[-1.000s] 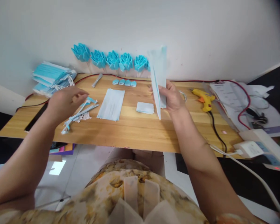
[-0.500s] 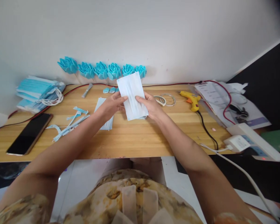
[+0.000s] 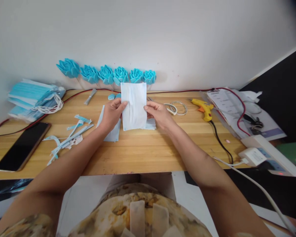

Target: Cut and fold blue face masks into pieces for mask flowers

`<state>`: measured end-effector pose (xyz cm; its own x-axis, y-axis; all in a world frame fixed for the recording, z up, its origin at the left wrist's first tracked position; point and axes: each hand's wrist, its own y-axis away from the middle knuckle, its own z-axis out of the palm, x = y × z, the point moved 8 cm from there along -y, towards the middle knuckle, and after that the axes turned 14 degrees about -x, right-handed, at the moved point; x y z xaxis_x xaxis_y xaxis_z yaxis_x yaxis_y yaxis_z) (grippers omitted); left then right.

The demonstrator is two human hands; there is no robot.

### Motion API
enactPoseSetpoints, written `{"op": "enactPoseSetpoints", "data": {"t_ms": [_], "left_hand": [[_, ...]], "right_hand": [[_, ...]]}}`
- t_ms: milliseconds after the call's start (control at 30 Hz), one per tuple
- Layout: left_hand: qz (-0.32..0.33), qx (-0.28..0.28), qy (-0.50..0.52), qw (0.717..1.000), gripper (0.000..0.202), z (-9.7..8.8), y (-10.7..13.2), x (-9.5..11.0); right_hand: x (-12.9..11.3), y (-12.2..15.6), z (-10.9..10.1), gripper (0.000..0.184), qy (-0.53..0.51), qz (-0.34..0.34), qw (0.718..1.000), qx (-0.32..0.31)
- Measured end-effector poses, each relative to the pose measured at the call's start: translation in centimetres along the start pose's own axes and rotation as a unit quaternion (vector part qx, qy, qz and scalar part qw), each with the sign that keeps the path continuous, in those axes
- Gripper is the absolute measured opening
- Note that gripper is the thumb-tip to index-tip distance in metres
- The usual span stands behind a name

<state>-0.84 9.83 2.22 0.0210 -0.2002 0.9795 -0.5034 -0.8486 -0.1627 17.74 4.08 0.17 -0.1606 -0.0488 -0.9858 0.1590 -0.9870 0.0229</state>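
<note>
Both of my hands hold one pale blue-white mask sheet [image 3: 134, 106] upright above the wooden table [image 3: 138, 151]. My left hand [image 3: 111, 114] pinches its left edge and my right hand [image 3: 158, 114] pinches its right edge. Under my left hand lies another flat mask piece [image 3: 111, 133]. A small folded piece [image 3: 151, 124] lies under my right hand. Several blue petal pieces [image 3: 113, 96] sit just behind the held sheet.
Several blue flowers [image 3: 106, 73] lean on the wall. A stack of masks [image 3: 32, 98] and a phone [image 3: 21, 146] are at the left, with cut strips [image 3: 69, 138] beside them. A yellow glue gun [image 3: 203, 107], ear loops [image 3: 176, 107], cables, papers and a power strip [image 3: 268, 153] fill the right.
My left hand came from the cut strips to the sheet, which my right hand held alone. The sheet turned from edge-on to facing me and now stands straight.
</note>
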Motion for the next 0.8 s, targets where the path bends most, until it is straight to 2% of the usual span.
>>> {"op": "enactPoseSetpoints", "data": {"t_ms": [167,367,533,633,800], "left_hand": [[0.0,-0.004,0.01,1.0,0.03,-0.3,-0.1,-0.2],[0.004,-0.024,0.017,1.0,0.033,0.4,0.0,-0.7],[0.013,-0.092,0.055,0.994,0.049,2.1,0.3,-0.4],[0.008,-0.119,0.037,0.992,0.062,2.8,0.4,-0.4],[-0.002,-0.095,0.033,0.995,0.063,2.5,0.6,-0.7]], "right_hand": [[0.1,0.0,0.2,0.033,0.002,0.012,1.0,-0.008],[0.4,0.1,0.6,0.042,0.016,0.015,1.0,-0.02],[0.8,0.0,0.4,0.039,0.028,0.007,1.0,0.01],[0.9,0.0,0.6,0.037,0.027,0.001,1.0,0.01],[0.6,0.2,0.7,0.038,0.036,0.002,0.999,0.011]]}}
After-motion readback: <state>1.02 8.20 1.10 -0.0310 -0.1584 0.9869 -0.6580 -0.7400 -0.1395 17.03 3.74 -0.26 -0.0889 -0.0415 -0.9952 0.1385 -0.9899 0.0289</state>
